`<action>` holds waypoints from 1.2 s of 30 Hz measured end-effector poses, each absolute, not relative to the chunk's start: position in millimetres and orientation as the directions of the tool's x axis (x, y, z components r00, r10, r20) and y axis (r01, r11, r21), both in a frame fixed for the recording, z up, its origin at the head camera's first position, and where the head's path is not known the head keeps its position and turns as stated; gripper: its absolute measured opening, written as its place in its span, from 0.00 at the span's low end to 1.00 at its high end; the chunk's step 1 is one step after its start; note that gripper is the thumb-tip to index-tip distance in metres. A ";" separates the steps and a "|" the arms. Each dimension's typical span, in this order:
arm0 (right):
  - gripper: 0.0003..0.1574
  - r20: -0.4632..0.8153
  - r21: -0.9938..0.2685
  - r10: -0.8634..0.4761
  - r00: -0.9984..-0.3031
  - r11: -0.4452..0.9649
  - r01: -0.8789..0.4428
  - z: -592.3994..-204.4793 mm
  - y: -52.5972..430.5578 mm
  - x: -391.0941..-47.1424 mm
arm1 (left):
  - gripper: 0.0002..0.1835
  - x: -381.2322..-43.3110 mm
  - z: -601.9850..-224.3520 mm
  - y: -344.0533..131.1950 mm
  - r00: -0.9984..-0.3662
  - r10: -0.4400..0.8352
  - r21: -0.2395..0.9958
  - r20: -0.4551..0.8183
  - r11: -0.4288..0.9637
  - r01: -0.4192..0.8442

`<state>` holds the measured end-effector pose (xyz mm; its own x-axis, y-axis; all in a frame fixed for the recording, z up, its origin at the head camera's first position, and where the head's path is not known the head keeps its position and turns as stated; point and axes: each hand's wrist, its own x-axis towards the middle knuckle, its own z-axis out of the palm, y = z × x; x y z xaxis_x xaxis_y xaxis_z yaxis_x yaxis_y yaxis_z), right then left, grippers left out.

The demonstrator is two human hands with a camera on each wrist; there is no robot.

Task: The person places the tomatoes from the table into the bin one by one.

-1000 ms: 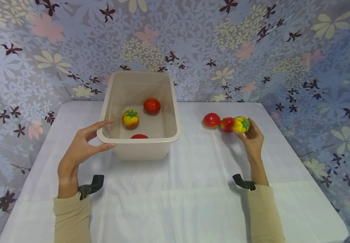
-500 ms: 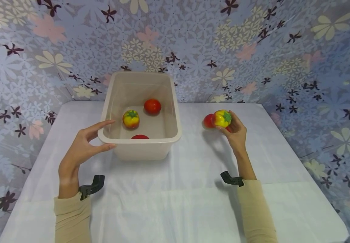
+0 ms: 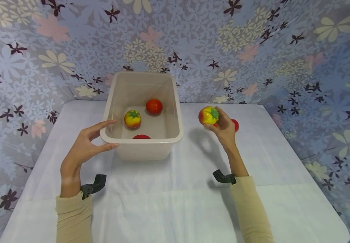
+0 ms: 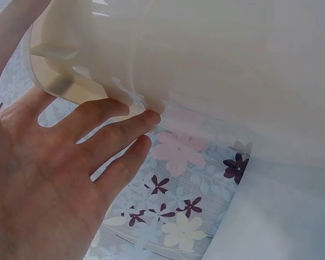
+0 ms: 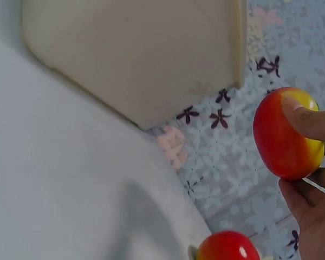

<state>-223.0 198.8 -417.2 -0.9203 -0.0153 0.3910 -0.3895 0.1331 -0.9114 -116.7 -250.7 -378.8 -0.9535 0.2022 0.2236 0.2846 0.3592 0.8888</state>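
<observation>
My left hand holds the front left corner of a beige plastic tub, the thumb across the front and other fingers along the side wall. My right hand pinches a toy fruit, red and yellow with a green leafy top, raised above the table. In the right wrist view, thumb and fingers lie on either side of the fruit. Inside the tub are a red-and-yellow toy fruit with green leaves, a red tomato-like toy and another red piece, partly hidden by the front wall.
A red toy lies on the table behind my right hand, mostly hidden by it. Another bit of red shows under the held fruit. White cloth covers the table, and flowered fabric rises behind it.
My right hand has lifted the red-and-yellow toy fruit and carried it left, passing over the red toys on the table. The left hand keeps its place at the tub.
</observation>
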 end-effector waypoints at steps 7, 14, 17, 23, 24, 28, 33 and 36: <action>0.43 0.416 -0.899 -0.049 -0.908 0.125 -0.419 -412.5 189.3 -221.7 | 0.38 -117.4 -377.6 -248.7 -0.951 0.213 0.893 0.223 0.346 0.287; 0.42 0.435 -0.882 -0.096 -0.895 0.157 -0.445 -399.9 174.4 -222.2 | 0.38 -116.9 -376.9 -250.0 -0.950 0.211 0.888 0.230 0.353 0.294; 0.42 0.434 -0.885 -0.110 -0.894 0.136 -0.446 -394.6 167.9 -223.4 | 0.38 -116.4 -377.2 -250.3 -0.951 0.207 0.890 0.229 0.352 0.291; 0.40 0.440 -0.883 -0.125 -0.889 0.118 -0.454 -385.6 155.8 -224.0 | 0.38 -116.3 -377.7 -250.6 -0.951 0.208 0.889 0.228 0.353 0.291; 0.40 0.446 -0.880 -0.130 -0.886 0.117 -0.460 -383.8 153.8 -223.6 | 0.38 -116.3 -377.7 -250.7 -0.951 0.208 0.889 0.229 0.354 0.291; 0.40 0.473 -0.866 -0.153 -0.868 0.103 -0.490 -376.4 146.3 -222.0 | 0.38 -116.5 -377.8 -251.0 -0.950 0.208 0.889 0.235 0.349 0.296; 0.41 0.495 -0.857 -0.186 -0.848 0.056 -0.513 -367.6 136.8 -217.7 | 0.37 -116.8 -378.6 -251.4 -0.950 0.204 0.888 0.235 0.352 0.295; 0.42 0.503 -0.852 -0.206 -0.840 0.048 -0.522 -364.2 131.3 -215.5 | 0.37 -116.8 -378.7 -251.6 -0.950 0.204 0.888 0.237 0.352 0.297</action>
